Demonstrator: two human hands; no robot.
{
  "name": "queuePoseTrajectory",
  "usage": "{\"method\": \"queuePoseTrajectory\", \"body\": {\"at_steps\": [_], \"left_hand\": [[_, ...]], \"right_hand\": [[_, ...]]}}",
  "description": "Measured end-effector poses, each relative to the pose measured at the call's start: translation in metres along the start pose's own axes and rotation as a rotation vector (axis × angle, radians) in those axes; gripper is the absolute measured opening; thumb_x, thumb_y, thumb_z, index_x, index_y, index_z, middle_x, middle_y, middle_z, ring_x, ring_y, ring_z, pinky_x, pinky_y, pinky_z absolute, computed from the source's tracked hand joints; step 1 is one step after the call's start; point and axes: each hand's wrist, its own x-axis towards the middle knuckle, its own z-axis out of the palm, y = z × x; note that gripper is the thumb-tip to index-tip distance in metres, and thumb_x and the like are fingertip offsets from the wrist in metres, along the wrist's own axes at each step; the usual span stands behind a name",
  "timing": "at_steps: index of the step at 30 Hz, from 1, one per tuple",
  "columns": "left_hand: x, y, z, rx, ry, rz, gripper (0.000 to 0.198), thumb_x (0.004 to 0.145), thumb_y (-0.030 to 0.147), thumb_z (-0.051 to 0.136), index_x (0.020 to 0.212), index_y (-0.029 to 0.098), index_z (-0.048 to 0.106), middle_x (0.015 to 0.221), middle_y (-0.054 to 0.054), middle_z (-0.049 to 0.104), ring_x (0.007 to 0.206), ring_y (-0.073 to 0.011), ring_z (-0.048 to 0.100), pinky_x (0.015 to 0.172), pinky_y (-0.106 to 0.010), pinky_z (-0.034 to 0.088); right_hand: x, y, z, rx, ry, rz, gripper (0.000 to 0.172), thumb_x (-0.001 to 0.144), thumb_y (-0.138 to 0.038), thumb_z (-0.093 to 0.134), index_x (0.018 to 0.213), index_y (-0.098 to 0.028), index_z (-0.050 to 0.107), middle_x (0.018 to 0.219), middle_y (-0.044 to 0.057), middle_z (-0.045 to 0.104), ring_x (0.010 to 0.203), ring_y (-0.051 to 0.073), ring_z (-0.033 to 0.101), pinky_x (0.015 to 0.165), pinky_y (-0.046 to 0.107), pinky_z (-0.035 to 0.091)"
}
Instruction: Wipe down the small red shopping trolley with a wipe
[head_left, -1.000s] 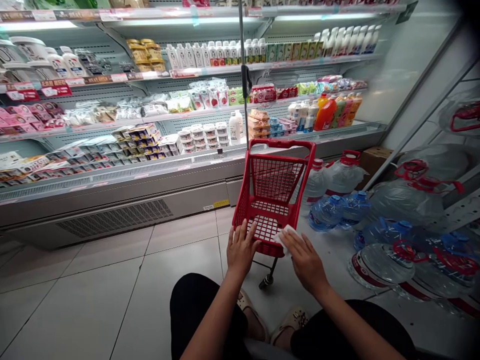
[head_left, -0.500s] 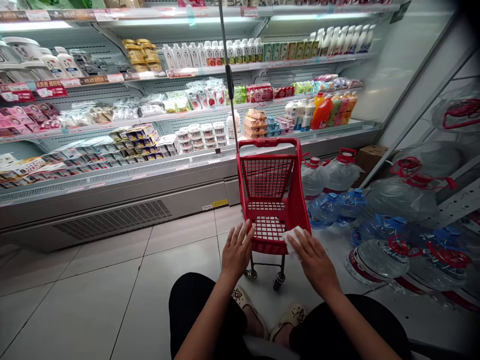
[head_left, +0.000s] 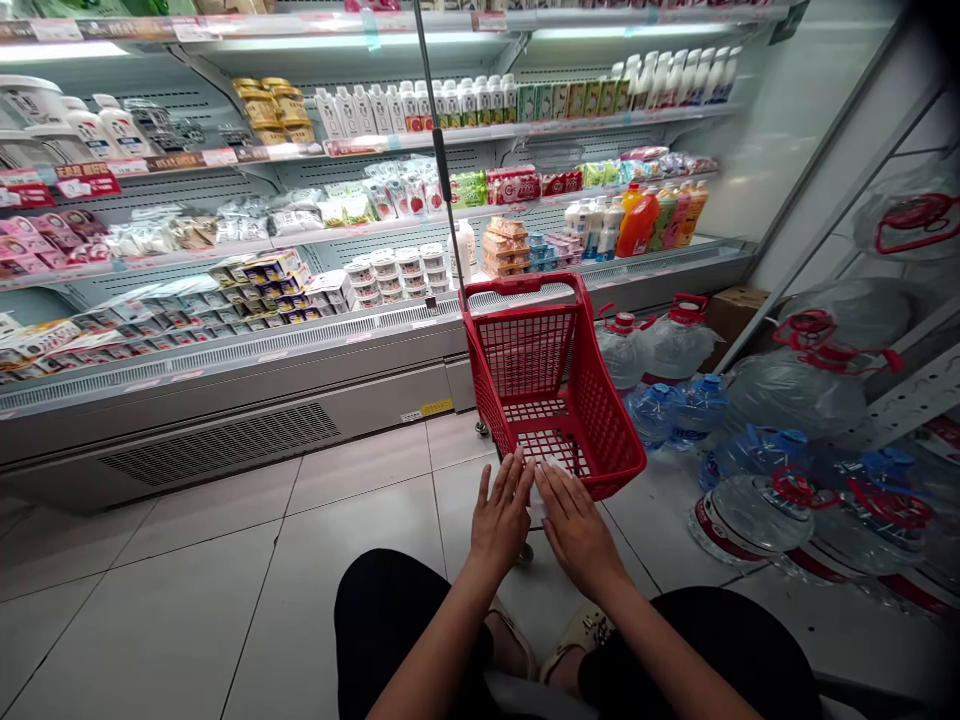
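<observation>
A small red shopping cart [head_left: 529,352] with a lattice basket stands right in front of my knees, turned at a slant. My left hand [head_left: 502,520] is at the basket's near rim, fingers stretched out and nothing seen in it. Close beside it, fingertips nearly meeting, my right hand [head_left: 576,535] lies over a crumpled white tissue [head_left: 536,507]. Most of the tissue is hidden under the right fingers. A tall thin pole [head_left: 441,165] rises from the cart's left side.
An open chiller [head_left: 360,385] with shelves of milk bottles [head_left: 457,103] and yogurt tubs [head_left: 397,275] runs behind the cart. Large water bottles [head_left: 754,520] with red handles and smaller blue bottles [head_left: 652,415] stand on the right. Pale tiles [head_left: 225,560] cover the floor.
The cart's near end has swung to the right, so its basket now sits at an angle. My hands have come together, the right one moving left with the tissue.
</observation>
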Motion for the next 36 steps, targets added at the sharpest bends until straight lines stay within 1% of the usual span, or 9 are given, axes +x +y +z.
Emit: {"method": "queuePoseTrajectory", "body": {"at_steps": [4,9,12,15,20,26,31,33,36], "left_hand": [[-0.001,-0.012,-0.01,0.005,-0.034,0.065,0.088,0.091,0.007,0.048,0.17,0.027,0.012,0.173,0.002,0.024,0.161,-0.0197,0.019,0.134,-0.049,0.014],[0.0,-0.005,-0.007,0.035,0.005,0.064,0.085,0.091,0.007,0.05,0.168,0.027,0.02,0.173,0.002,0.024,0.162,-0.0187,0.017,0.135,-0.047,0.005],[0.004,0.009,0.001,0.04,0.027,0.034,0.085,0.09,0.008,0.051,0.168,0.026,0.023,0.173,0.001,0.025,0.162,-0.0195,0.016,0.135,-0.049,0.002],[0.007,0.02,0.005,0.013,0.037,0.015,0.082,0.091,0.012,0.052,0.168,0.022,0.023,0.173,-0.003,0.024,0.162,-0.0207,0.016,0.135,-0.049,0.004],[0.013,0.018,-0.006,-0.057,0.045,-0.007,0.073,0.099,0.021,0.047,0.167,0.014,0.021,0.173,-0.009,0.026,0.161,-0.0232,0.02,0.134,-0.05,0.013],[0.02,0.029,-0.015,-0.13,0.087,0.144,0.062,0.102,0.016,0.04,0.163,0.013,0.032,0.17,-0.007,0.034,0.159,-0.0204,0.026,0.131,-0.043,0.025],[0.023,0.052,0.008,-0.032,0.083,0.212,0.06,0.104,0.017,0.042,0.162,0.009,0.035,0.17,-0.012,0.032,0.157,-0.0253,0.033,0.126,-0.044,0.035],[0.023,0.05,0.014,0.01,0.068,0.234,0.061,0.104,0.017,0.042,0.164,0.013,0.032,0.172,-0.01,0.028,0.156,-0.0257,0.035,0.125,-0.044,0.037],[0.025,0.027,0.015,0.025,0.035,0.328,0.062,0.105,0.014,0.039,0.166,0.02,0.028,0.173,-0.003,0.026,0.156,-0.0202,0.034,0.125,-0.039,0.036]], "right_hand": [[-0.024,0.039,-0.016,-0.05,-0.045,0.003,0.072,0.102,-0.018,0.041,0.169,-0.026,0.015,0.172,0.005,0.031,0.158,0.026,0.03,0.128,0.048,0.032],[-0.054,0.084,-0.026,-0.143,-0.002,0.235,0.068,0.107,-0.029,0.039,0.169,-0.03,0.012,0.174,0.005,0.024,0.159,0.029,0.027,0.126,0.052,0.031],[-0.048,0.077,-0.023,-0.127,0.022,0.278,0.07,0.107,-0.033,0.039,0.17,-0.029,0.007,0.175,0.006,0.02,0.159,0.031,0.025,0.126,0.056,0.03],[-0.032,0.053,-0.016,-0.051,0.011,0.227,0.076,0.106,-0.034,0.043,0.17,-0.027,0.004,0.176,0.006,0.017,0.16,0.032,0.023,0.126,0.055,0.031],[-0.016,0.02,-0.014,0.231,-0.077,0.188,0.075,0.105,-0.031,0.041,0.17,-0.028,0.002,0.176,0.004,0.019,0.161,0.028,0.021,0.128,0.052,0.032],[-0.012,0.026,-0.02,0.591,-0.037,0.385,0.068,0.108,-0.029,0.028,0.169,-0.034,-0.002,0.175,0.001,0.021,0.16,0.021,0.024,0.129,0.047,0.031],[-0.014,0.039,-0.017,0.363,0.008,0.374,0.065,0.108,-0.027,0.025,0.169,-0.033,0.004,0.173,0.0,0.027,0.16,0.022,0.024,0.13,0.052,0.027],[-0.017,0.044,-0.015,0.197,-0.032,0.299,0.066,0.108,-0.029,0.028,0.169,-0.032,0.004,0.172,0.001,0.03,0.16,0.023,0.025,0.13,0.055,0.024],[-0.022,0.052,-0.012,0.021,-0.075,0.193,0.069,0.108,-0.033,0.035,0.169,-0.029,0.002,0.172,0.003,0.029,0.159,0.023,0.027,0.13,0.051,0.025]]}}
